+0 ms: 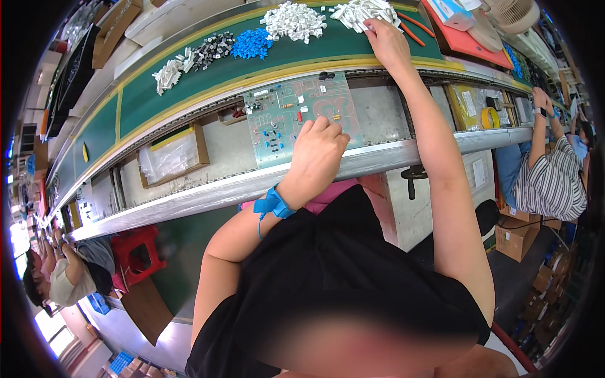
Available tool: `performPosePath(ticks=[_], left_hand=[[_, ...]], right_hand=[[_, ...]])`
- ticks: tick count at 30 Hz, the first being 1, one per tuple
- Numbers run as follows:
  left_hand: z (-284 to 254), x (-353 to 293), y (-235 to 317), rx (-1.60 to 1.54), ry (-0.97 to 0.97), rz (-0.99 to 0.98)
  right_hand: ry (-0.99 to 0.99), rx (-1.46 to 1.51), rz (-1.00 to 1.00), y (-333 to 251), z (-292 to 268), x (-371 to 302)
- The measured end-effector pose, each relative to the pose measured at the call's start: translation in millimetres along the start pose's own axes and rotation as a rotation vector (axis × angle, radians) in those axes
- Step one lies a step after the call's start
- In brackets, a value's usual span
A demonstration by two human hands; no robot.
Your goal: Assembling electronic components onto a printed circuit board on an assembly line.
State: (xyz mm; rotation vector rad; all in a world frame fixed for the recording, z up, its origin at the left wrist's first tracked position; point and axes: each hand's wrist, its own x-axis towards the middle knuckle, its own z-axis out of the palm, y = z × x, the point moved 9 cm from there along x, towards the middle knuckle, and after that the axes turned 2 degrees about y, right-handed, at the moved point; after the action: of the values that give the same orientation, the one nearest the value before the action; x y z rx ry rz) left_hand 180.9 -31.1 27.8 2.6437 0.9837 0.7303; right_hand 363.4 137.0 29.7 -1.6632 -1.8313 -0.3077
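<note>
A green circuit board [263, 107] fitted with several small parts lies in front of me across the metal rails. Above its right part is my left hand [317, 151], fingers curled in and closed; whatever they hold is hidden. A blue wrist strap [275, 204] with a cord is around that wrist. My right arm reaches far across to a pile of white plastic parts [359, 12] on the green bench. There my right hand [387, 47] touches the near edge of the pile with fingertips pinched; I cannot make out a part between them.
Piles of white blocks [293, 22], blue components [252, 44] and black parts [213, 51] line the green bench [145, 120]. Orange-handled pliers [413, 28] lie at the far right. A metal rail [220, 183] runs along the near side. Other people work at both sides.
</note>
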Motion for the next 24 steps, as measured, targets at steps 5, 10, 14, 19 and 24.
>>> performPosePath(ticks=[5,10,14,19,24], left_hand=[[0.9,-2.5,-0.8,0.044,-0.050,0.018],[0.8,-4.1,0.9,0.062,-0.075,0.023],[0.2,-4.0,1.9,0.058,-0.043,0.049],[-2.6,-4.0,2.5,0.073,-0.010,0.064],[-2.9,-4.5,1.1,0.057,-0.009,0.066]], right_hand=[[-0.199,0.270,-0.024,-36.9,-21.2,-8.0],[-0.408,0.439,-0.224,-92.0,-32.4,-45.8],[-0.421,0.375,-0.386,-105.5,-24.8,-64.7],[-0.408,0.367,-0.390,-106.0,-18.2,-65.3],[-0.403,0.371,-0.405,-107.0,-14.0,-64.4]])
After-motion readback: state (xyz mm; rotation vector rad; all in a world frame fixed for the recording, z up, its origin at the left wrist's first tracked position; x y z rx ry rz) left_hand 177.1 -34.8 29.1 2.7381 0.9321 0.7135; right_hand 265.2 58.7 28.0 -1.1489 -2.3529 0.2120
